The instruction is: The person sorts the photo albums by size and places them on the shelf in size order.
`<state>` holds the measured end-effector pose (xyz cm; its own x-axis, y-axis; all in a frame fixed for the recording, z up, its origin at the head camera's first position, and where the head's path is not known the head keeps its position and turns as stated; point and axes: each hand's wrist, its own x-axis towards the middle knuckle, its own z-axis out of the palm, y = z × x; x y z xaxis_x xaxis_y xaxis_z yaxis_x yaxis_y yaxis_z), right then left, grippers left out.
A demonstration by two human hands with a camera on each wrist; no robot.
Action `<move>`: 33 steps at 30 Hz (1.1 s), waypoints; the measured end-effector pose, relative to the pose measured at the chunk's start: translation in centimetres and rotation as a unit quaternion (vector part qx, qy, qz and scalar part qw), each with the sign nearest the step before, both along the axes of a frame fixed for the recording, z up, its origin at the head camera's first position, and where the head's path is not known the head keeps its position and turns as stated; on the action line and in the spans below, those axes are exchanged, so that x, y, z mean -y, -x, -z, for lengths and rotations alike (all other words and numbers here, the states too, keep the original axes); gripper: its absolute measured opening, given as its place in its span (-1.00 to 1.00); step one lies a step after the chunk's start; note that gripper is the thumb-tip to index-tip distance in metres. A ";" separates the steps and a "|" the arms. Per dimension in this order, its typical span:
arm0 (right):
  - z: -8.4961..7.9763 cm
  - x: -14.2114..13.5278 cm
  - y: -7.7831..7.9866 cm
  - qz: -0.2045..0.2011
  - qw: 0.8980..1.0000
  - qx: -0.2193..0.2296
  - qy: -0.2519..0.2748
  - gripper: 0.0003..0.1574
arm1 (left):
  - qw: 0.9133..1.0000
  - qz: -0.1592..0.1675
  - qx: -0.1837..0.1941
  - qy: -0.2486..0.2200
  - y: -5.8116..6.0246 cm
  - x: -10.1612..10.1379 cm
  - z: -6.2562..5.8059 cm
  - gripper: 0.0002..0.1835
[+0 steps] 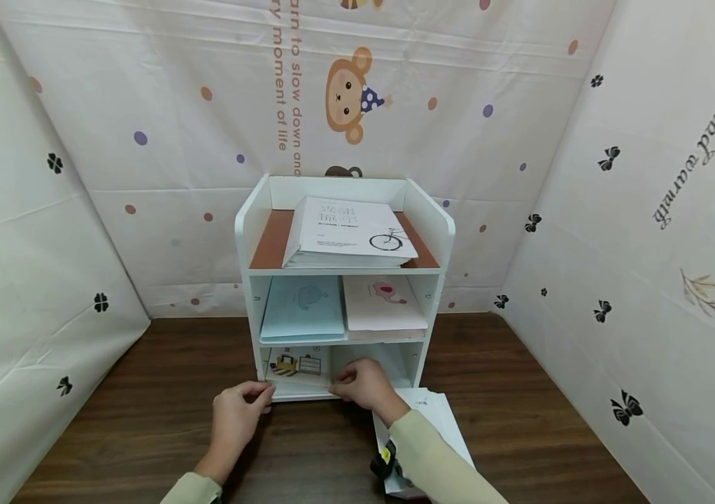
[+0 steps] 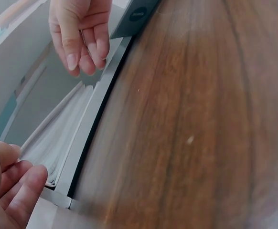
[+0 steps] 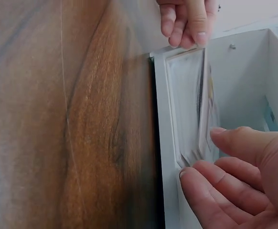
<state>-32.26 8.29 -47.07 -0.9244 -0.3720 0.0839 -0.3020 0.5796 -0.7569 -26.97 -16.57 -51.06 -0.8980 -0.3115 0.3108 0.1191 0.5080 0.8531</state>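
A white three-level shelf [image 1: 345,273] stands on the wooden table. In its bottom level, at the left, lies a thick booklet stack [image 1: 297,369] with a yellow vehicle picture on its cover. My left hand [image 1: 236,414] is at the stack's front left corner, its fingertips right by the edge. My right hand [image 1: 366,383] is at the front right corner. Its thumb [image 3: 232,138] and fingers are apart beside the page edges in the right wrist view. Both hands have loosely bent fingers. In the left wrist view the right hand [image 2: 81,33] shows a gap to the stack.
On the top level sits a thick white book pile [image 1: 357,227] with a bicycle drawing. The middle level holds light blue booklets [image 1: 301,308] and pale pink booklets [image 1: 385,308]. A white book [image 1: 436,420] lies on the table under my right forearm. Printed cloth walls [image 1: 175,140] surround the table.
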 end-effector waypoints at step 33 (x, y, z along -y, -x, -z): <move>-3.3 -6.0 -7.9 -0.023 0.986 0.013 0.165 -0.56 | 0.982 0.183 0.004 -0.038 -4.7 -6.0 -1.9 -0.85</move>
<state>-24.35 14.26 -43.79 -0.9111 -0.3693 0.1834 -0.2995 0.2870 -0.9099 -22.23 -10.58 -49.19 -0.9565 0.0112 0.2914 0.2750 0.3677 0.8884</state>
